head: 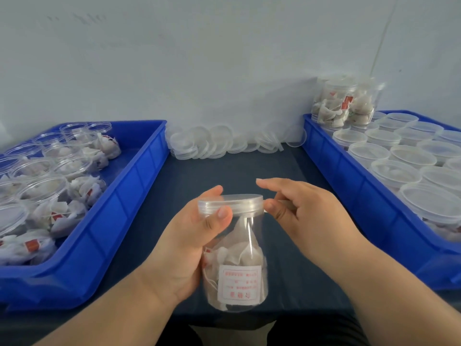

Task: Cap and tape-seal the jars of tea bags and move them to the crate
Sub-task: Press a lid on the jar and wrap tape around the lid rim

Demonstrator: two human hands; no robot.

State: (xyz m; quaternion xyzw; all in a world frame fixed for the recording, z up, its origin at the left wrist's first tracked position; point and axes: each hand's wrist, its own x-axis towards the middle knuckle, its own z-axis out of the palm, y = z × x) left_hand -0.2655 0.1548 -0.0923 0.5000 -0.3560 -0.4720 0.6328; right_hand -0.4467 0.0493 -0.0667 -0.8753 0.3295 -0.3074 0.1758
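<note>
A clear plastic jar [237, 260] of tea bags with a white label is held over the dark table, a clear cap [230, 202] sitting on its mouth. My left hand [192, 236] grips the jar's upper side, thumb on the cap's rim. My right hand [299, 208] is at the cap's right edge, its thumb and a finger pinching something small and pale there; whether it is tape is unclear. The forefinger points left above the cap.
A blue crate [124, 203] on the left holds several uncapped jars of tea bags. A blue crate [349, 186] on the right holds several capped jars, with more stacked at its far corner. Loose clear caps [224, 143] lie along the wall between them.
</note>
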